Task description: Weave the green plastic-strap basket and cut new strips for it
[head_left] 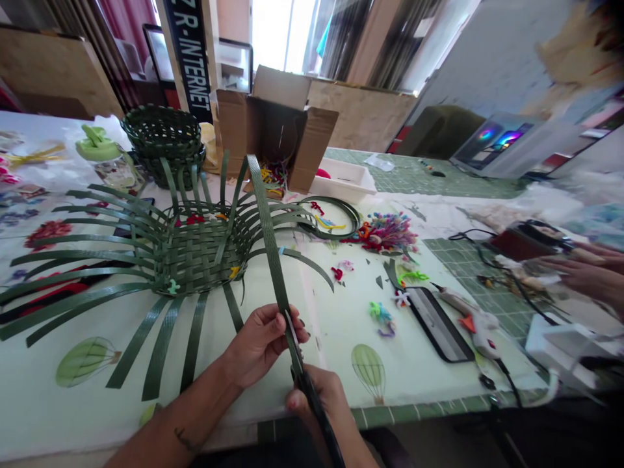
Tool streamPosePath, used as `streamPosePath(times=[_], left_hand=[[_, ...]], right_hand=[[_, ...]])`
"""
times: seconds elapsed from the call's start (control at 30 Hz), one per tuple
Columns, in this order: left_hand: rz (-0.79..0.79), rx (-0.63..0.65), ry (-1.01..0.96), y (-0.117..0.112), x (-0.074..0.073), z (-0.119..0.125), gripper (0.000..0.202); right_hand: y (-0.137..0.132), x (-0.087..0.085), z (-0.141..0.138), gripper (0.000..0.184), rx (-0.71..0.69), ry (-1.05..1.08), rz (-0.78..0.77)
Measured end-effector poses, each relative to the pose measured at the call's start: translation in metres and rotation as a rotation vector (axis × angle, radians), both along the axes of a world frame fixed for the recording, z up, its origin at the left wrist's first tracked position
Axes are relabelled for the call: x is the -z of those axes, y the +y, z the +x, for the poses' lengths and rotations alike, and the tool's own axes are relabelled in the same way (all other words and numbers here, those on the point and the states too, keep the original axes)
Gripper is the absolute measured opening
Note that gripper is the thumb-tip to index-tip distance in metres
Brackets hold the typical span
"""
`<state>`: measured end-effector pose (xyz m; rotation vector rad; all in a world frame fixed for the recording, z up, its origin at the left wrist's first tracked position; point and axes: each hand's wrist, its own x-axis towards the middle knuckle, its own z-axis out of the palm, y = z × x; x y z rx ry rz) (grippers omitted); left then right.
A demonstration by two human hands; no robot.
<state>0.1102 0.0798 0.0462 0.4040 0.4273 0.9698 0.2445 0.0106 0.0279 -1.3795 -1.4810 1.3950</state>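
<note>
We pinch long green flat plastic strip (266, 221) in left hand (260, 341), fingers clamped on it, above table (341, 338), near half-woven green basket (195, 250); right hand (336, 403) fingers closed round black scissors (305, 380), blades at strip; trimming seems in hand; we judge clean cut needs strip held taut.

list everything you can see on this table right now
half-woven basket: one, green, centre-left, loose straps fanning out
stacked baskets: apparently two, dark green, back left
jar: one, green lid, left of those
cardboard box: one, brown, open, back centre
tray: one, white, right of box
pipe-cleaner bits: many, mixed colours, centre-right
flat device: one, black, right
glue gun: one, white, beside it
another person's hands: two, far right
long strap: one, green, rising from basket
scissors: one, black handles, at strap's near end
left hand: one, pinching the strap
right hand: one, gripping the scissors
</note>
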Motion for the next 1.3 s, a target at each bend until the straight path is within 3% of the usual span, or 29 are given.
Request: streamPosePath(times=[0.3, 0.43, 0.6, 1.0, 1.3], left_hand=[[0.056, -0.043, 0.031, 0.007, -0.006, -0.003, 0.026], [0.146, -0.126, 0.083, 0.014, -0.010, -0.014, 0.030], [0.219, -0.062, 0.180, 0.018, -0.016, -0.024, 0.029], [0.119, -0.042, 0.082, 0.014, -0.007, -0.017, 0.027], [0.107, -0.025, 0.055, 0.009, -0.008, -0.010, 0.027]], right_hand=[[-0.002, -0.006, -0.004, 0.063, 0.076, 0.111, -0.132], [-0.005, -0.007, -0.004, 0.064, 0.027, 0.129, -0.159], [-0.009, -0.013, -0.005, 0.064, -0.056, 0.194, -0.160], [-0.014, 0.007, -0.001, 0.058, 0.003, 0.131, -0.091], [-0.010, -0.001, -0.003, 0.060, 0.035, 0.146, -0.060]])
